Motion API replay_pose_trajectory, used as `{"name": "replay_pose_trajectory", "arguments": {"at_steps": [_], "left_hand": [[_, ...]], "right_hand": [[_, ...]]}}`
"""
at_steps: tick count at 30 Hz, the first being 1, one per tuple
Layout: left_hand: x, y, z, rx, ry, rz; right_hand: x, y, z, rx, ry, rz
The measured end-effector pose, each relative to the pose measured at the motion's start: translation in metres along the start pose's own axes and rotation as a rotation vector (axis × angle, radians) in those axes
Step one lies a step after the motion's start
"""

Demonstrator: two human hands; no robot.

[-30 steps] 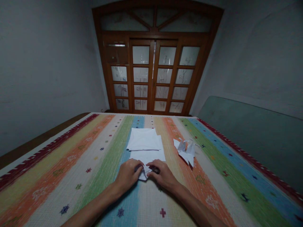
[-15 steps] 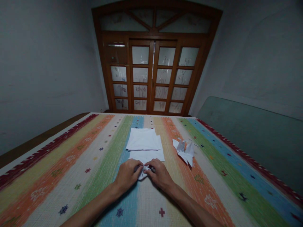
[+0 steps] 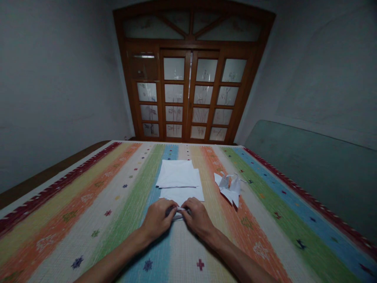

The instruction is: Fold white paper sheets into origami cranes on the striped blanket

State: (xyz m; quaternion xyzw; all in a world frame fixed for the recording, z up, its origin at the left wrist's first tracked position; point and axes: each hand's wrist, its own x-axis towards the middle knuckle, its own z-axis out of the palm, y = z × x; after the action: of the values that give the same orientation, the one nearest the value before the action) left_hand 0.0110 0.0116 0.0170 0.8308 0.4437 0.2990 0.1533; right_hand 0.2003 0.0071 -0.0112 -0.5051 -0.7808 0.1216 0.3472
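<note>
Between my two hands is a small folded piece of white paper, mostly covered by my fingers. My left hand pinches its left side, thumb against fingertips. On its right side my right hand grips it the same way, and the fingertips of both hands nearly meet at its top. Just beyond them lies a stack of white paper sheets, loosely overlapped. Folded white paper cranes sit to the right of the stack, close together; I cannot tell how many.
A striped, multicoloured cloth covers the table. Wooden doors with glass panes stand beyond the far edge. A pale green panel leans along the right wall.
The folded paper has tipped in my fingers, so its lower point no longer shows and a flatter edge does. My hands stay in nearly the same place.
</note>
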Motion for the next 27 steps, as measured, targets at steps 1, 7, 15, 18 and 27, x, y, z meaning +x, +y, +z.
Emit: {"name": "replay_pose_trajectory", "arguments": {"at_steps": [1,7,15,18,27], "left_hand": [[0.000,0.000,0.000,-0.012,0.000,0.009],[-0.003,-0.001,0.000,-0.049,-0.001,0.020],[-0.003,-0.003,0.003,-0.089,-0.010,-0.032],[-0.002,-0.005,0.004,-0.125,0.001,-0.059],[0.002,-0.008,-0.003,-0.207,-0.021,-0.091]], "right_hand": [[0.000,0.000,0.000,0.012,-0.003,0.002],[0.000,0.000,0.001,0.035,0.005,0.014],[0.000,0.002,-0.006,0.124,-0.014,0.007],[0.000,0.003,-0.010,0.148,-0.005,0.057],[0.001,0.000,-0.012,0.230,0.031,0.155]]}}
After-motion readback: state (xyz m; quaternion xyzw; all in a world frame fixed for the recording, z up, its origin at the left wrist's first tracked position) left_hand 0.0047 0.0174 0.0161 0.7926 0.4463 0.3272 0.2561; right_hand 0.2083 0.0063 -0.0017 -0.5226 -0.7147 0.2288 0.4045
